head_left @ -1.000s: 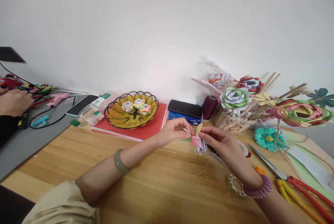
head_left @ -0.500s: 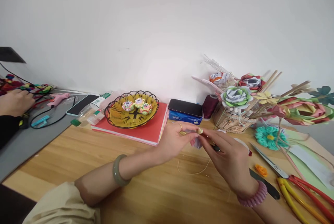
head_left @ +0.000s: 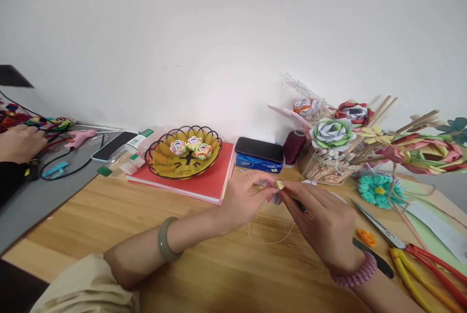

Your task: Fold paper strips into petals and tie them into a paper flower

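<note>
My left hand [head_left: 242, 199] and my right hand [head_left: 321, 216] meet over the middle of the table. Between their fingertips is a small folded paper piece [head_left: 279, 185], yellow and white on top, pinched by both. Pale lilac paper [head_left: 276, 199] shows just beneath it; the fingers hide the rest. A thin cream thread [head_left: 274, 242] curves over the wood below the hands. Beside my right hand lie a small orange rolled flower [head_left: 367, 237] and a dark-handled tool [head_left: 374, 257], partly covered by my wrist.
A yellow woven basket [head_left: 160, 165] holding small paper flowers rests on red paper [head_left: 215, 184]. Behind my hands stand a blue tissue pack [head_left: 259, 162] and purple thread spool [head_left: 295, 147]. Right are large scissors [head_left: 401, 244] and paper flowers [head_left: 332, 133]. Another person's hand [head_left: 24, 143] is far left.
The paper piece has turned slightly at the fingertips, showing more yellow and white. My right hand has shifted a little to the right and its fingers have bent slightly.
</note>
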A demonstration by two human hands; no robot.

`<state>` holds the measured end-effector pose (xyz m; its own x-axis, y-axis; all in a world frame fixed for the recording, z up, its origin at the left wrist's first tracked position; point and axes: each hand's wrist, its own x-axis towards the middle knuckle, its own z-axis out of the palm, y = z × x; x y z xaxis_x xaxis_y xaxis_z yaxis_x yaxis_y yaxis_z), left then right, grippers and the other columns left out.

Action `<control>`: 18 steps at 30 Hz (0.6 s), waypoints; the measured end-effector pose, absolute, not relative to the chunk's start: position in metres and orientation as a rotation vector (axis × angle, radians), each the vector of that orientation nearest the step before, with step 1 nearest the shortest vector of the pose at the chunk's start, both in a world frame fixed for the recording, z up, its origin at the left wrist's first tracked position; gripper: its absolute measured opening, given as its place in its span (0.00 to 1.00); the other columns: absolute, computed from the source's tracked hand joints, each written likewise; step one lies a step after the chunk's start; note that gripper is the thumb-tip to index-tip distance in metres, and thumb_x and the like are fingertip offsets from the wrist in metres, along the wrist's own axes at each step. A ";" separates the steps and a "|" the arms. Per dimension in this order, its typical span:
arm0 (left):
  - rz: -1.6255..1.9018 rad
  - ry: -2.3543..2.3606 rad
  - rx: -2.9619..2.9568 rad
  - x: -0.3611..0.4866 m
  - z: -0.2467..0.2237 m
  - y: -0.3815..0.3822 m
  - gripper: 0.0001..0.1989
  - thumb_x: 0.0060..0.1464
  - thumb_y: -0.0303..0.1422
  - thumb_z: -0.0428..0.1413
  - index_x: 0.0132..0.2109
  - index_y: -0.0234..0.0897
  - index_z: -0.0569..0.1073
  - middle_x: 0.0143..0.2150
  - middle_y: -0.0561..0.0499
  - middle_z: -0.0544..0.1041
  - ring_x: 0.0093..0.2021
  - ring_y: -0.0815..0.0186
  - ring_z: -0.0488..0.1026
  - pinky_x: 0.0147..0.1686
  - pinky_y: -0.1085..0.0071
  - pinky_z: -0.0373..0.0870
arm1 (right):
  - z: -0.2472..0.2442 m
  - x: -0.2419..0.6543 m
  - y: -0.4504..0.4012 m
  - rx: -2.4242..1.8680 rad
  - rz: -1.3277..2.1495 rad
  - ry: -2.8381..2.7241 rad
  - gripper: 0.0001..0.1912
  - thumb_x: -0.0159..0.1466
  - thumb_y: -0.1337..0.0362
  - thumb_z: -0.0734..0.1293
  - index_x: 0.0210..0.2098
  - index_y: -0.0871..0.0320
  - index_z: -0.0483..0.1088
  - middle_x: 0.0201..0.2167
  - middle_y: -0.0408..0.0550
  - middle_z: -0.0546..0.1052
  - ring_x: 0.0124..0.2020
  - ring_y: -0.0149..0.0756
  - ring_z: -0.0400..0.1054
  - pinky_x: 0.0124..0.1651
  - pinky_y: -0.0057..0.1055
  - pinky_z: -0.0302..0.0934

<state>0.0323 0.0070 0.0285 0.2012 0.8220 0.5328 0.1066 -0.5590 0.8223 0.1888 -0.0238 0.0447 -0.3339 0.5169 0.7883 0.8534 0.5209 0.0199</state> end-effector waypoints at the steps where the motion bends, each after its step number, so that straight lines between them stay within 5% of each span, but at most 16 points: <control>1: 1.411 0.865 1.857 0.032 0.028 0.007 0.05 0.49 0.31 0.56 0.35 0.36 0.73 0.33 0.50 0.78 0.36 0.67 0.73 0.39 0.71 0.70 | 0.045 0.189 -0.024 -1.110 -0.567 -2.009 0.05 0.57 0.67 0.67 0.34 0.60 0.70 0.28 0.46 0.78 0.27 0.34 0.71 0.30 0.28 0.60; 18: 1.430 0.633 2.096 0.025 0.035 0.023 0.06 0.48 0.33 0.57 0.29 0.34 0.70 0.31 0.50 0.69 0.33 0.70 0.68 0.33 0.73 0.67 | 0.043 0.195 -0.015 -1.021 -0.226 -2.033 0.03 0.60 0.67 0.64 0.35 0.56 0.67 0.27 0.45 0.76 0.26 0.31 0.70 0.27 0.25 0.63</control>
